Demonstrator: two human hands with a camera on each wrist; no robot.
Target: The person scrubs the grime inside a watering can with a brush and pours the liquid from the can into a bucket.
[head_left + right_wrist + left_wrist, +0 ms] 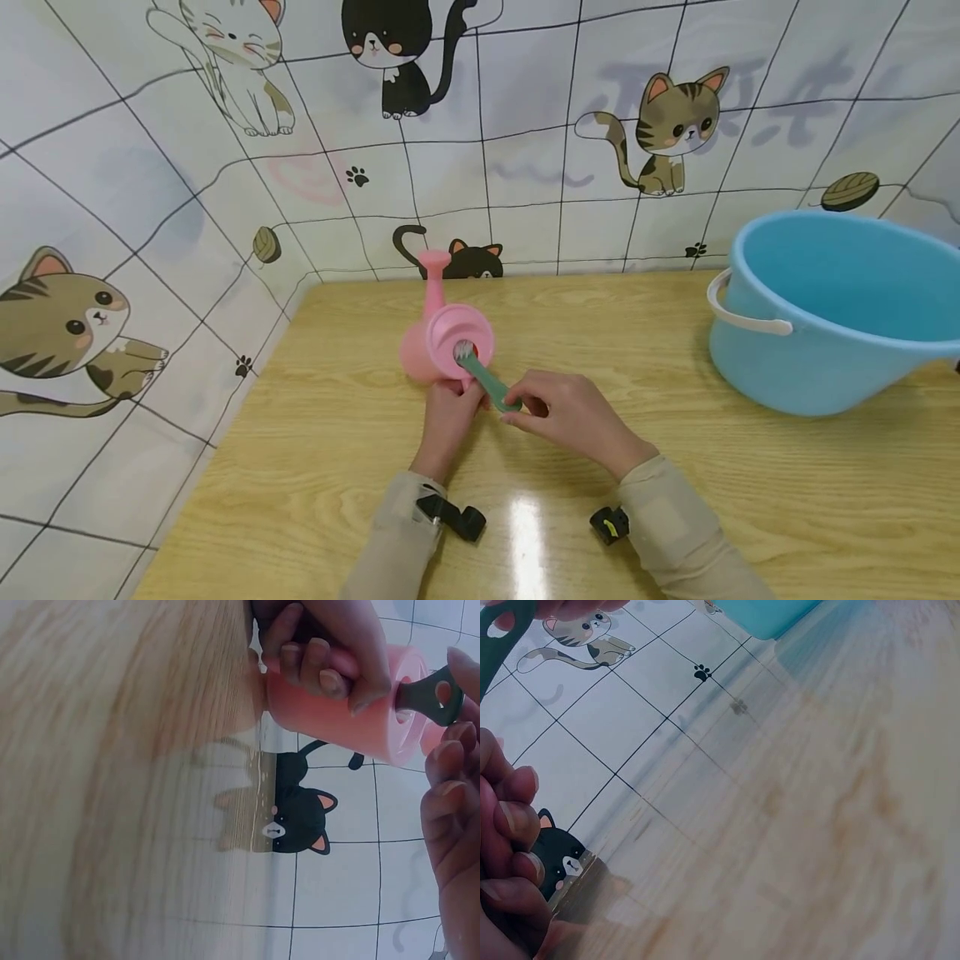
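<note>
A pink toy watering can (417, 352) stands near the back of the table, its spout pointing toward the wall. My left hand (447, 421) grips its handle on the near side, fingers curled round it in the right wrist view. Between the fingertips and thumb of my right hand (566, 412) is pinched the end of a green brush (487, 382). The brush's pale bristles lie at the round opening in the can's top in the head view. In the right wrist view the green handle (448, 688), with a hole in it, sticks up out of that opening.
A large light-blue bucket (810, 367) with a white handle stands on the wooden table (330, 467) to the right. Behind and to the left rise white walls (525, 175) with a grid and cartoon cats. Each sleeve carries a small black wrist camera.
</note>
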